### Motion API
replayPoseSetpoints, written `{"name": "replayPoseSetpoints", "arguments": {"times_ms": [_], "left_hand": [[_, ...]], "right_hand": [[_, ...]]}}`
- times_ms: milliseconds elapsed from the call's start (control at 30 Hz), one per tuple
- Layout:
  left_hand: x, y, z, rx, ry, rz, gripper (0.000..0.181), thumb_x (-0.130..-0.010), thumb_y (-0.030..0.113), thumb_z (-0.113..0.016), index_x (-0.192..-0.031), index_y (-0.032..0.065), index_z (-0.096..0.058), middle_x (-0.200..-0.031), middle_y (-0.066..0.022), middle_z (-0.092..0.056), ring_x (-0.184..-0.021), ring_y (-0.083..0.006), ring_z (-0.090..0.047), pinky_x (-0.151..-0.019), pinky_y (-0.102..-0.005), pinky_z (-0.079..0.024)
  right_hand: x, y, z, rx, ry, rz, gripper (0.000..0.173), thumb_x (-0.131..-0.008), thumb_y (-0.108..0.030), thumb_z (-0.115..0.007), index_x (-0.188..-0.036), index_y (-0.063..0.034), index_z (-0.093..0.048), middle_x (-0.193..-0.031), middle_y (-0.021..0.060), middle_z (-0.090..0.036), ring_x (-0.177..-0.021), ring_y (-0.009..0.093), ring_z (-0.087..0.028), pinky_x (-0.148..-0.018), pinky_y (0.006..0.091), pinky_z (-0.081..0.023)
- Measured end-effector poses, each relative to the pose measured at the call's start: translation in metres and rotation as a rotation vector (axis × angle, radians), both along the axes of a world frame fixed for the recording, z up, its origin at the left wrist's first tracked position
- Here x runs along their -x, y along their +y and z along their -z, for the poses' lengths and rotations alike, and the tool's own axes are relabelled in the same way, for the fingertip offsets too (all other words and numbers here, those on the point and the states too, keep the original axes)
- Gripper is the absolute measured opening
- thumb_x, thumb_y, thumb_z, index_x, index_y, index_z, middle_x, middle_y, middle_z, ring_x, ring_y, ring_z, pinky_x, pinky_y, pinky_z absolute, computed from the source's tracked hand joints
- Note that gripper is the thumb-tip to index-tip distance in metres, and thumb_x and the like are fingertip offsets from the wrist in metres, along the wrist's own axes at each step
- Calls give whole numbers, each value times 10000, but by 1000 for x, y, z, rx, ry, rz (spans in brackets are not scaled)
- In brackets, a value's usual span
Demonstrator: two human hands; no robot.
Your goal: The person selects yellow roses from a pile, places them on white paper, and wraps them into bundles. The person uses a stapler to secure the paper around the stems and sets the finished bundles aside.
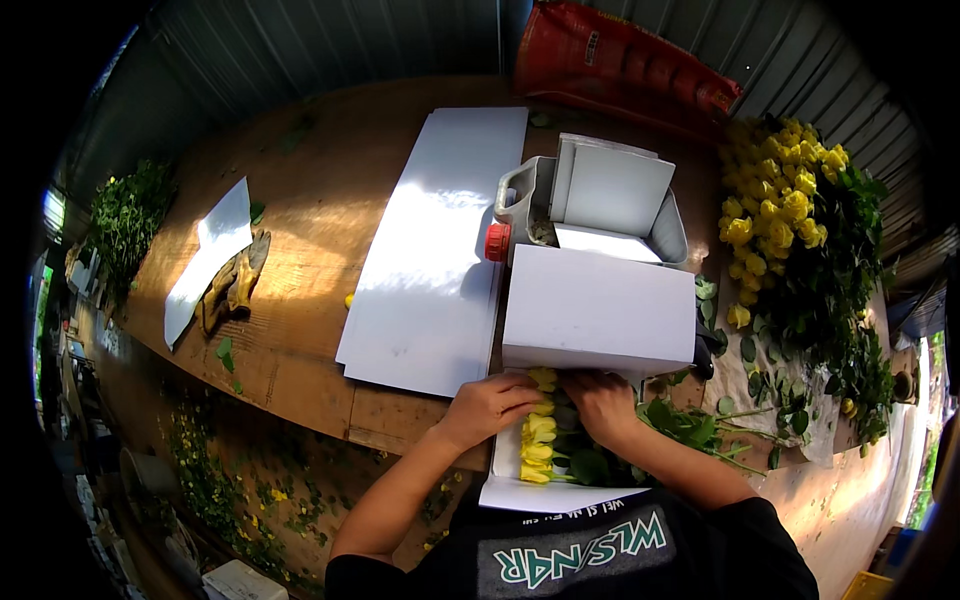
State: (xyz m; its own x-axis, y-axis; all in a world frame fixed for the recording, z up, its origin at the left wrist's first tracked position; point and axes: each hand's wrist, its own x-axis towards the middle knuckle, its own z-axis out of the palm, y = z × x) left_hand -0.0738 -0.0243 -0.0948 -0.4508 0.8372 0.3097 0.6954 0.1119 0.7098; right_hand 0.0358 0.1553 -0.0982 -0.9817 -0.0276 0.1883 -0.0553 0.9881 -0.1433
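A row of yellow roses [537, 446] lies on a white sheet [506, 457] at the table's front edge, blooms to the left and leafy stems to the right. My left hand [495, 405] touches the blooms near the top of the row with its fingertips. Beside them on the right, my right hand [600, 405] rests over the stems, its fingertips hidden under the edge of a folded white board [600, 304]. Whether either hand grips a rose cannot be told.
White sheets [431, 262] lie stacked left of a cut plastic jug [523, 180] with a red cap [497, 242]. Many yellow roses [780, 202] are heaped at right. Worn gloves [238, 277] and a white paper piece [217, 240] lie left. A red bag [622, 67] stands behind.
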Motion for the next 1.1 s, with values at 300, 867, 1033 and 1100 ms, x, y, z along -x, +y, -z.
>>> {"name": "replayPoseSetpoints", "arguments": {"times_ms": [300,867,1033,1100], "left_hand": [[8,15,7,190,-29,120,138,-735,271,-608,-836,195,-666,-1039,18,-574,-859,-182,-578,-683,-296,-480],[6,15,9,186,-22,75,120,-715,261,-619,-810,200,-661,-1012,73,-551,-838,-142,-572,-683,-279,-473],[6,13,-3,267,-45,139,270,-663,349,-667,-862,166,-653,-1092,42,-517,-934,-170,-542,-738,-295,-469],[7,11,-2,291,-41,161,336,-641,378,-677,-893,159,-639,-1127,32,-488,-957,-173,-530,-748,-300,-467]], "right_hand": [[2,2,-2,24,16,-40,200,-668,-138,-533,-846,-120,-623,-807,27,-602,-715,196,-581,-620,322,-458],[-25,-18,-6,143,-220,-212,122,-729,-196,-567,-691,-82,-546,-602,37,-511,-475,203,-544,-395,316,-416],[-24,-21,-5,91,-263,-162,149,-736,-217,-574,-680,-81,-550,-609,40,-523,-475,211,-545,-396,321,-415],[-25,-22,-9,95,-248,-141,156,-736,-222,-575,-682,-77,-553,-615,42,-526,-483,213,-549,-402,323,-418]]}}
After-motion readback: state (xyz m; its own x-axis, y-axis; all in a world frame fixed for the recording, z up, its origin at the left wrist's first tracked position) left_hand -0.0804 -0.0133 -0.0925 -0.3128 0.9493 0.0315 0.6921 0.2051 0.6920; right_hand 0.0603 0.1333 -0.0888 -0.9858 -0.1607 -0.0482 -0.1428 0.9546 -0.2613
